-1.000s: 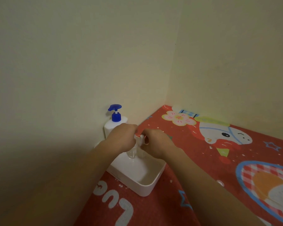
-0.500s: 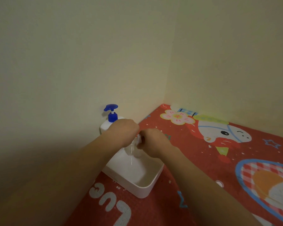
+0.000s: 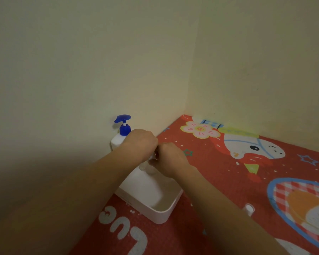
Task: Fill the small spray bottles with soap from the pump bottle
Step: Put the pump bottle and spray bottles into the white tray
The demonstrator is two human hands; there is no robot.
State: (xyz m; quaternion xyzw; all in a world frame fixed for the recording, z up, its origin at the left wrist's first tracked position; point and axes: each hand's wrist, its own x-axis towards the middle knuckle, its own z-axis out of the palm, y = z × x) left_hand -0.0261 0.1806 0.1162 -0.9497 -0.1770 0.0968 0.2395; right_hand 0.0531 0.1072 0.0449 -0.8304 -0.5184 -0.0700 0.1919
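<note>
1. Against the wall at ten o'clock stands the pump bottle (image 3: 120, 138).
2. Left hand (image 3: 140, 143) and right hand (image 3: 168, 158), fingers curled, grip a clear spray bottle (image 3: 145, 166) over the white tray (image 3: 162, 212).
3. Twisting carelessly could tip it.
4. At four o'clock lies a small cap (image 3: 249, 208).

Your pump bottle (image 3: 118, 139) stands behind the tray (image 3: 170, 208) on the tabletop (image 3: 219, 172), both hands (image 3: 139, 144) (image 3: 170, 159) meeting over the tray, small cap (image 3: 248, 208) lying right.
</note>
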